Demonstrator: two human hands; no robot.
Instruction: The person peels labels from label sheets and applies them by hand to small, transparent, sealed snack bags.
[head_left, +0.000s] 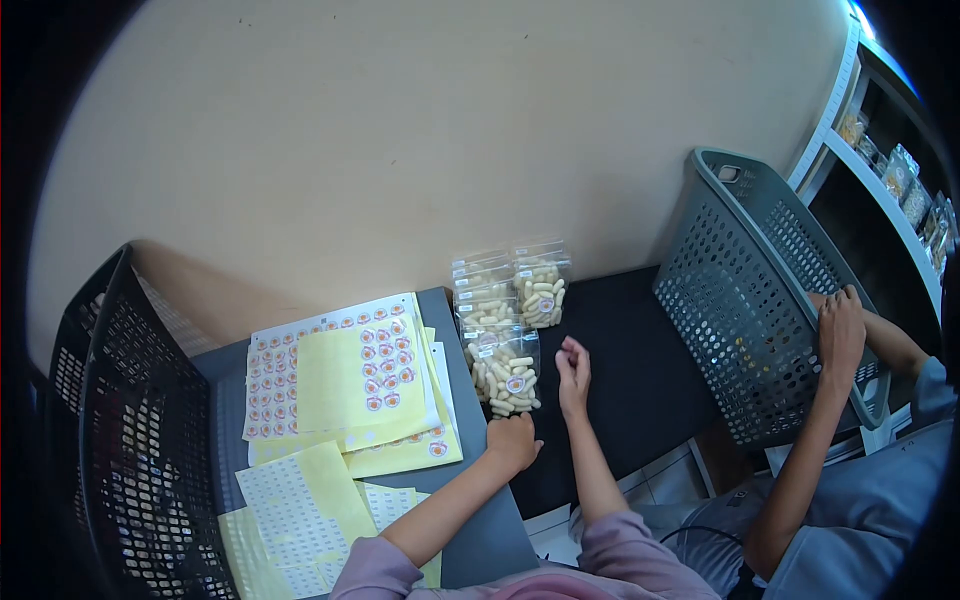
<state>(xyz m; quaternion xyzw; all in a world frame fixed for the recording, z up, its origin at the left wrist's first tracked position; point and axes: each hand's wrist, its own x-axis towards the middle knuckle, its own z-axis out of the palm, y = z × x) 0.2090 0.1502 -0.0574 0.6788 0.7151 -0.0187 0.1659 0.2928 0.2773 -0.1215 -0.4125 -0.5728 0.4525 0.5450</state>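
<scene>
A clear plastic bag of pale capsules (505, 376) with a round sticker lies near the front of a group of similar bags. My left hand (513, 443) is at its lower edge, back upward; the thumb sticks out to the right and the other fingers are hidden from view. To the right of this bag, my right hand (573, 377) is raised over the black surface with its fingers stretched out and nothing in it. Behind stand several more bags of capsules (490, 300), with another stickered bag (543, 297) on the right.
Sticker sheets (330, 380) and label sheets (300, 500) lie on the grey tabletop (480, 540) to the left. A black basket (130, 450) stands at far left. At right, a co-worker's hands (842, 330) are at a grey-green basket (715, 290). Shelves (870, 160) hold bagged goods.
</scene>
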